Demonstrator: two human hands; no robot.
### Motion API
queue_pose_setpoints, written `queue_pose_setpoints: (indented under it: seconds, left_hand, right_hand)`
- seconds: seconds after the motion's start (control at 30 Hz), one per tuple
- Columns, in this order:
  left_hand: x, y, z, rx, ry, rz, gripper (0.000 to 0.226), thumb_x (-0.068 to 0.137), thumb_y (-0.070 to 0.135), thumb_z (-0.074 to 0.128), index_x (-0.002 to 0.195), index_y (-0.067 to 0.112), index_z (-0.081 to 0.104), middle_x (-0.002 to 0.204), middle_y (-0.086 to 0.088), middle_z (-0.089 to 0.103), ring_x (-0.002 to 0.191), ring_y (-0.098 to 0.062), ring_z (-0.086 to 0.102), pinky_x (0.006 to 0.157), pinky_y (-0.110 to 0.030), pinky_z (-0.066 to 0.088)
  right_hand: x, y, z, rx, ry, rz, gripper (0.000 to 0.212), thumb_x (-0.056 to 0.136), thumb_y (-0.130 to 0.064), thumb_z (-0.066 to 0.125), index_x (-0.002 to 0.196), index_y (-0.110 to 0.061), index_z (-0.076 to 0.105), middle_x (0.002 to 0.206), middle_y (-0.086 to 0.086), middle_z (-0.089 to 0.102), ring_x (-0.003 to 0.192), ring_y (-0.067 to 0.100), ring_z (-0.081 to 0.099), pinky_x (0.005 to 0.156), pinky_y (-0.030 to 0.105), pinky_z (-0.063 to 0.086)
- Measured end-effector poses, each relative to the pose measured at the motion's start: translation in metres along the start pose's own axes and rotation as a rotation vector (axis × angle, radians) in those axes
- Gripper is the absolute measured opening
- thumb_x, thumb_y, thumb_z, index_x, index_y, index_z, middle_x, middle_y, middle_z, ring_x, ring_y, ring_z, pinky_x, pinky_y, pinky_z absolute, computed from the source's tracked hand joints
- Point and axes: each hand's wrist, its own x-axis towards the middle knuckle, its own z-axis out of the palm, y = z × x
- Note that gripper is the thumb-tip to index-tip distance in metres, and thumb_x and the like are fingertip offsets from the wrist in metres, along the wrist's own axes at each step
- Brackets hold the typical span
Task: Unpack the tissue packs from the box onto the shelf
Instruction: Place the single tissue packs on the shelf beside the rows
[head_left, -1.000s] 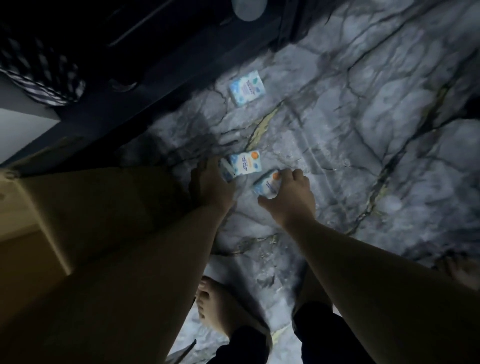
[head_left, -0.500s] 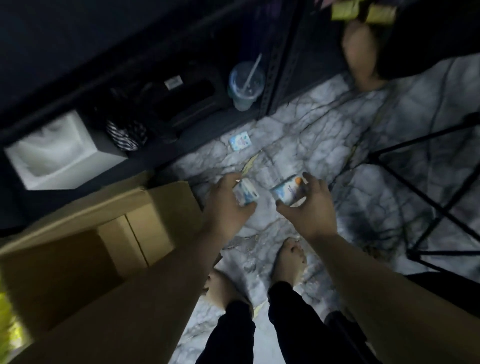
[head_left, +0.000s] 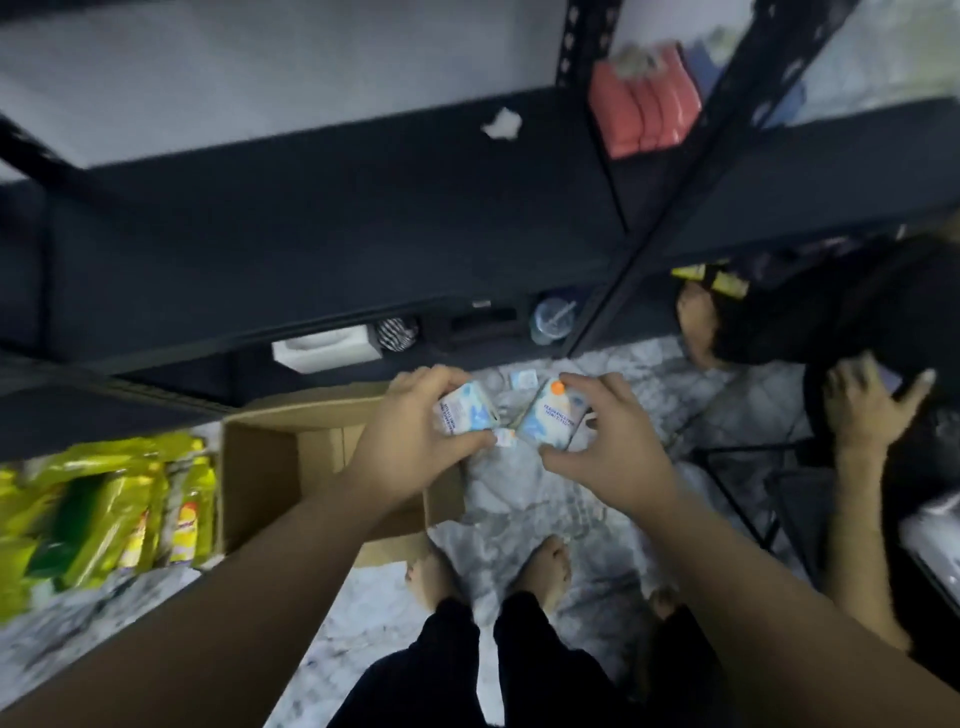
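Two tissue packs are being held up in front of the dark shelf (head_left: 363, 218), one per hand. Left hand (head_left: 415, 431) is curling its fingers (head_left: 441, 376) over the top of the left tissue pack (head_left: 464, 414), thumb pressing from below; fingers closed around the pack, not fully, pack face visible between them. Right hand (head_left: 602, 447) is gripping the right tissue pack (head_left: 550, 418) the same way, fingers over the far edge and thumb under the near edge, pack tilted with its orange dot uppermost. The two packs are sitting just beside each other, near corners almost touching. A small white piece is showing between the thumbs; what it is cannot be told.

One more tissue pack (head_left: 522, 379) is lying on the marble floor (head_left: 519, 504) beyond the hands, near the shelf's foot. Open cardboard box (head_left: 270, 467) is standing on the floor under the left forearm; its inside is partly hidden by the arm. Yellow packets (head_left: 119, 514) are lying left of the box.

Versus half a second earlier: both hands are standing higher and closer together, packs nearer each other, and the view is tipping up so that upper shelf boards are now showing. A second person's hand (head_left: 872, 405) is now showing at right. The floor pack is lying in the same spot.
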Motion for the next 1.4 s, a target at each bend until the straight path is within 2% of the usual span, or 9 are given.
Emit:
queue_pose_setpoints:
  seconds: [0.1, 0.2, 0.33, 0.5, 0.73, 0.87, 1.07, 1.27, 1.4]
  left_hand:
    - [-0.018, 0.016, -0.053, 0.015, 0.085, 0.021, 0.061, 0.067, 0.065, 0.081, 0.118, 0.037, 0.062, 0.106, 0.024, 0.060, 0.106, -0.010, 0.057, 0.092, -0.034, 0.049]
    - [-0.037, 0.024, -0.109, 0.049, 0.209, 0.008, 0.058, 0.070, 0.057, 0.087, 0.118, 0.035, 0.063, 0.105, 0.022, 0.062, 0.104, -0.009, 0.059, 0.092, -0.033, 0.049]
    - [-0.058, 0.029, -0.181, 0.145, 0.338, -0.005, 0.056, 0.073, 0.050, 0.088, 0.121, 0.033, 0.063, 0.108, 0.014, 0.063, 0.102, -0.013, 0.057, 0.089, -0.036, 0.048]
    - [-0.078, 0.013, -0.265, 0.190, 0.420, 0.018, 0.061, 0.076, 0.055, 0.084, 0.129, 0.035, 0.061, 0.110, 0.017, 0.061, 0.105, -0.007, 0.053, 0.088, -0.029, 0.045]
    - [-0.094, -0.020, -0.376, 0.153, 0.494, 0.093, 0.072, 0.071, 0.069, 0.076, 0.134, 0.036, 0.063, 0.108, 0.018, 0.061, 0.107, -0.004, 0.052, 0.087, -0.016, 0.038]
    - [-0.095, -0.038, -0.438, 0.168, 0.512, 0.145, 0.070, 0.073, 0.065, 0.079, 0.135, 0.038, 0.062, 0.111, 0.022, 0.058, 0.110, -0.002, 0.051, 0.088, -0.009, 0.036]
    - [-0.080, -0.064, -0.515, 0.214, 0.493, 0.210, 0.070, 0.077, 0.064, 0.077, 0.140, 0.040, 0.059, 0.112, 0.023, 0.055, 0.110, -0.002, 0.049, 0.087, -0.015, 0.038]
    - [-0.051, -0.089, -0.561, 0.288, 0.421, 0.227, 0.072, 0.084, 0.054, 0.077, 0.149, 0.039, 0.050, 0.123, 0.023, 0.046, 0.118, 0.000, 0.043, 0.102, -0.022, 0.039]
    - [-0.037, -0.109, -0.571, 0.306, 0.341, 0.224, 0.073, 0.088, 0.043, 0.078, 0.154, 0.036, 0.045, 0.137, 0.018, 0.050, 0.132, -0.005, 0.041, 0.115, -0.038, 0.038]
  right_hand:
    - [0.004, -0.051, -0.014, 0.035, 0.006, -0.128, 0.083, 0.068, -0.035, 0.087, 0.144, -0.025, 0.055, 0.113, -0.016, 0.042, 0.106, 0.003, 0.054, 0.089, 0.023, 0.052]
    - [0.012, -0.106, -0.023, 0.062, 0.022, -0.262, 0.086, 0.064, -0.036, 0.084, 0.145, -0.023, 0.056, 0.115, -0.024, 0.043, 0.109, -0.001, 0.055, 0.089, 0.017, 0.048]
    - [0.029, -0.182, -0.030, -0.005, 0.020, -0.396, 0.093, 0.064, -0.033, 0.090, 0.149, -0.025, 0.051, 0.116, -0.015, 0.049, 0.105, 0.007, 0.053, 0.093, 0.022, 0.044]
    - [0.048, -0.270, -0.019, -0.011, -0.007, -0.547, 0.080, 0.066, -0.034, 0.091, 0.137, -0.027, 0.057, 0.122, -0.015, 0.055, 0.113, 0.008, 0.056, 0.096, 0.038, 0.052]
    - [0.071, -0.386, 0.029, 0.018, 0.057, -0.710, 0.074, 0.067, -0.027, 0.092, 0.134, -0.021, 0.064, 0.121, -0.012, 0.059, 0.116, 0.009, 0.060, 0.095, 0.023, 0.048]
    - [0.085, -0.446, 0.058, 0.058, 0.112, -0.745, 0.075, 0.066, -0.023, 0.093, 0.136, -0.020, 0.064, 0.123, -0.011, 0.060, 0.118, 0.010, 0.061, 0.093, 0.026, 0.052]
    - [0.104, -0.514, 0.094, 0.093, 0.169, -0.754, 0.074, 0.071, -0.023, 0.092, 0.139, -0.022, 0.063, 0.129, -0.012, 0.059, 0.124, 0.010, 0.058, 0.098, 0.035, 0.053]
    - [0.134, -0.554, 0.117, 0.037, 0.238, -0.720, 0.057, 0.075, -0.035, 0.086, 0.127, -0.023, 0.065, 0.133, -0.012, 0.054, 0.128, 0.009, 0.054, 0.100, 0.042, 0.053]
    - [0.146, -0.560, 0.132, -0.055, 0.209, -0.665, 0.043, 0.080, -0.038, 0.082, 0.118, -0.027, 0.064, 0.139, -0.014, 0.052, 0.129, 0.003, 0.051, 0.101, 0.040, 0.053]
